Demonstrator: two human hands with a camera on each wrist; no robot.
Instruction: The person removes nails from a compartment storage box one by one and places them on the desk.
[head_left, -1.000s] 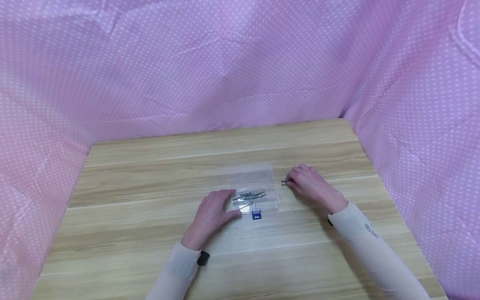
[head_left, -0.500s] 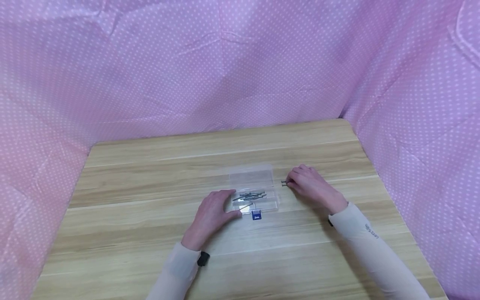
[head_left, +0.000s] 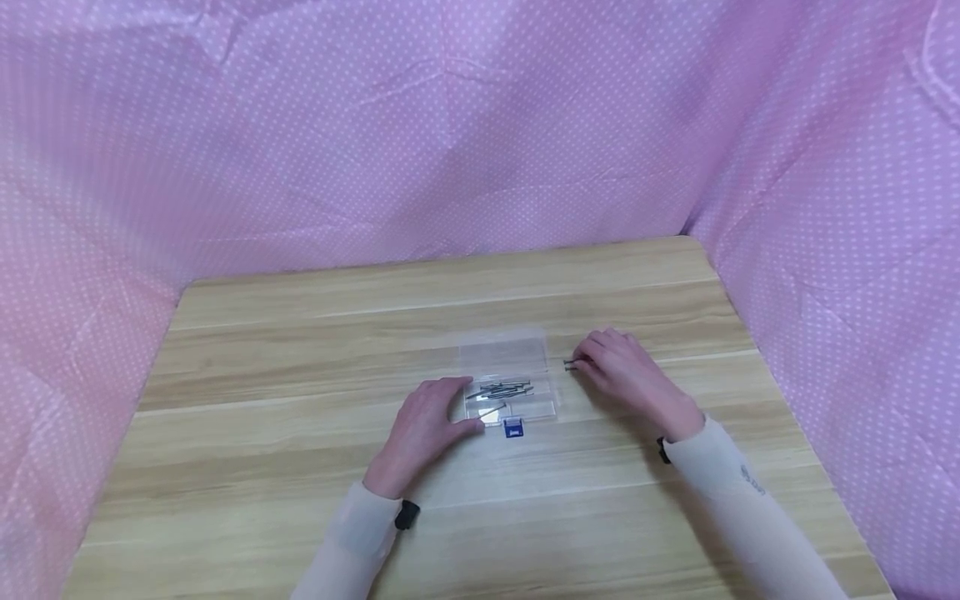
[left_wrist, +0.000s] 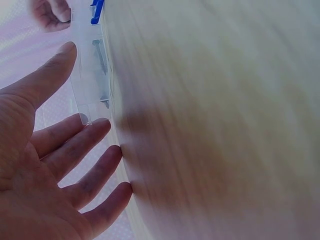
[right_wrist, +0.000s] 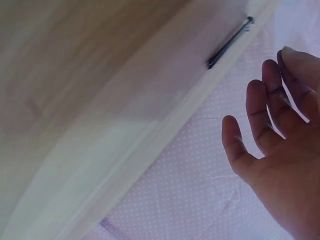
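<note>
A clear hinged plastic box (head_left: 536, 408) lies with its lid (head_left: 502, 357) folded back, its blue latch (head_left: 513, 428) toward me. Several long grey nails (head_left: 501, 390) lie in its base, with one more nail (head_left: 491, 412) nearer the front. My left hand (head_left: 423, 425) holds the box's left end between thumb and index finger; its other fingertips (left_wrist: 131, 186) reach the tabletop. Right of the box, two nails (right_wrist: 230, 42) lie side by side on the wood. My right hand (head_left: 618, 367) hovers just over them, fingers loosely bent, thumb and index tips together with nothing seen between them.
The wooden table (head_left: 300, 467) carries the box near its middle. Pink dotted cloth (head_left: 450, 150) hangs around the back and sides, close behind the table's far edge.
My right hand has risen slightly from the two nails, and its thumb and index finger look a little looser around them. The left hand and box stay in place.
</note>
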